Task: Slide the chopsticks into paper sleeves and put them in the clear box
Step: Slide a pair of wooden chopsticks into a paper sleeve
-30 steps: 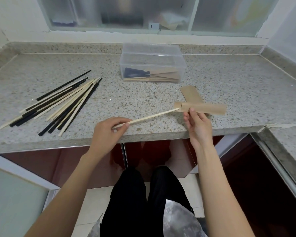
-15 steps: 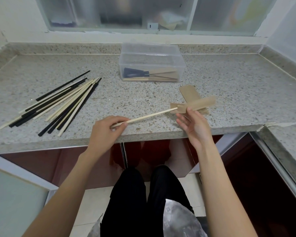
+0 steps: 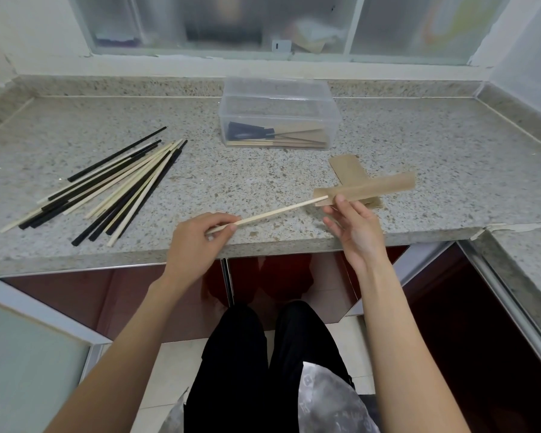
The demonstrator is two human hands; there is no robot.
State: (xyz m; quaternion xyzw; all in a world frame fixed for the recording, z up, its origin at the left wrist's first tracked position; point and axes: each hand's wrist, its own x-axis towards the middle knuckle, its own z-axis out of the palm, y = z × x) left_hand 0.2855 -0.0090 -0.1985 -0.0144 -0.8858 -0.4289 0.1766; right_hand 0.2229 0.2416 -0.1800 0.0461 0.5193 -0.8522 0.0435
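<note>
While I look down from the head camera, I see a loose pile of black and pale chopsticks (image 3: 107,185) fanned out on the left part of the speckled stone worktop (image 3: 450,157), well apart from everything else. Next along, near the front edge, my left hand (image 3: 197,242) has its grip narrowed to a pinch, thumb and fingertips closed on the near end of one pale chopstick (image 3: 278,211). That chopstick runs up and to the right above the worktop, and its far tip sits right at the open mouth of a brown paper sleeve (image 3: 369,189); I cannot tell how far, if at all, it has gone inside. Behind it, toward the window (image 3: 263,23), stands the clear box (image 3: 278,114), open at the top, with several sleeved chopsticks lying in its bottom, dark ends to the left. My right hand (image 3: 353,226) holds the sleeve near its mouth, thumb on the near face and the other fingers spread loosely below, so its grip is a light pinch on the paper. The sleeve tilts up toward the right and crosses over more paper sleeves (image 3: 349,170) lying flat on the worktop just beneath it.
</note>
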